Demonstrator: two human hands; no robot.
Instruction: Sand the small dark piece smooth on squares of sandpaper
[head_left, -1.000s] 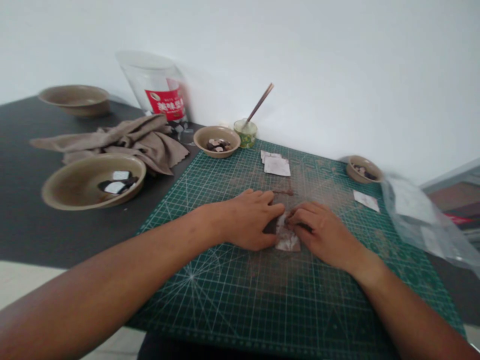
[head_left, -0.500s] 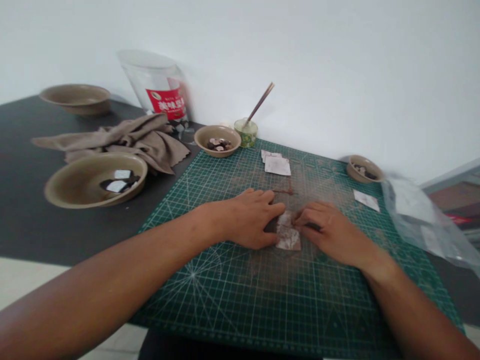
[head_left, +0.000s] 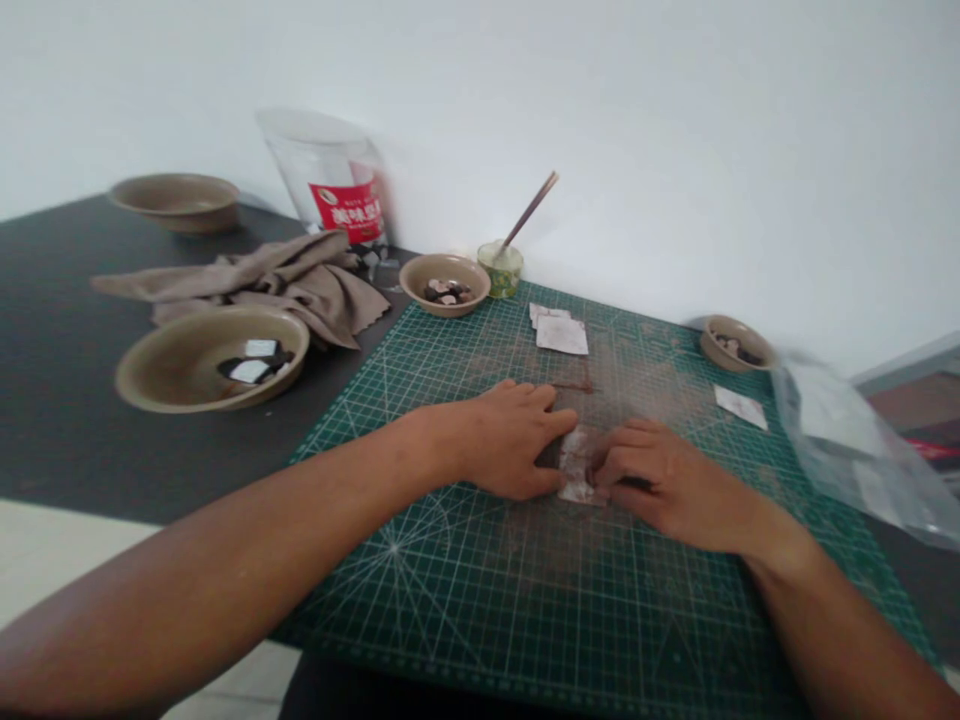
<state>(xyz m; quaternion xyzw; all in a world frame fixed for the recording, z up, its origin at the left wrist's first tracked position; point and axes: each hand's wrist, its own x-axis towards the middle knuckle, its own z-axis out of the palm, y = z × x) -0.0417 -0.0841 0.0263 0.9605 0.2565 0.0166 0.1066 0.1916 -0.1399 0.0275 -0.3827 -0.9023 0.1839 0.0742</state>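
Observation:
A stained white square, perhaps paper or a small packet, lies flat on the green cutting mat. My left hand rests at its left side, thumb and forefinger spread apart and touching its edge. Over the square's right part, my right hand has its fingers pinched together; whatever they hold is hidden and blurred. Brownish dust covers the mat around both hands. Beyond my left hand lies a thin brown twig-like piece.
White squares lie at the back, another at right. Bowls with dark pieces, a green cup with sticks, a brown cloth, a clear jar, an outer bowl and a plastic bag surround the mat.
My right hand has moved slightly down along the stained square. My left hand stays at its edge. The whole view has shifted a little, so everything appears farther right.

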